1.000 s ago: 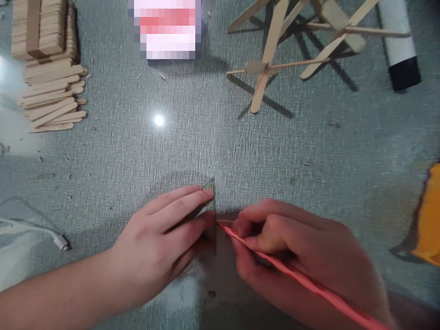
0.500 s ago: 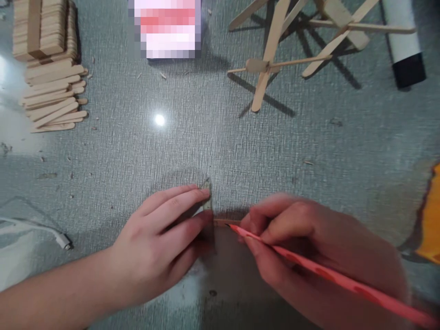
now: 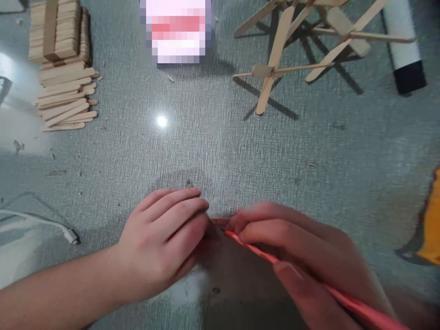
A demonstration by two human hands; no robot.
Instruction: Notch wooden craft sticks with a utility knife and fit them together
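My left hand (image 3: 165,233) lies palm down on the grey textured table (image 3: 213,142), fingers together and pressed onto something I cannot make out at their tips. Just right of it, my right hand (image 3: 295,247) is closed around a red pencil (image 3: 309,284), whose tip touches a thin wooden stick (image 3: 220,221) lying between the two hands. Most of that stick is hidden under the fingers.
Stacks of wooden craft sticks (image 3: 63,64) lie at the far left. A craft-stick structure (image 3: 302,41) stands at the far right, beside a white tube with a black cap (image 3: 404,50). A blurred box (image 3: 178,27), a white cable (image 3: 51,227) and a yellow object (image 3: 429,220) are also about.
My right hand has moved back left, bringing the pencil tip close to my left fingertips. The small dark piece seen by my left fingertips is now covered. The view has shifted slightly.
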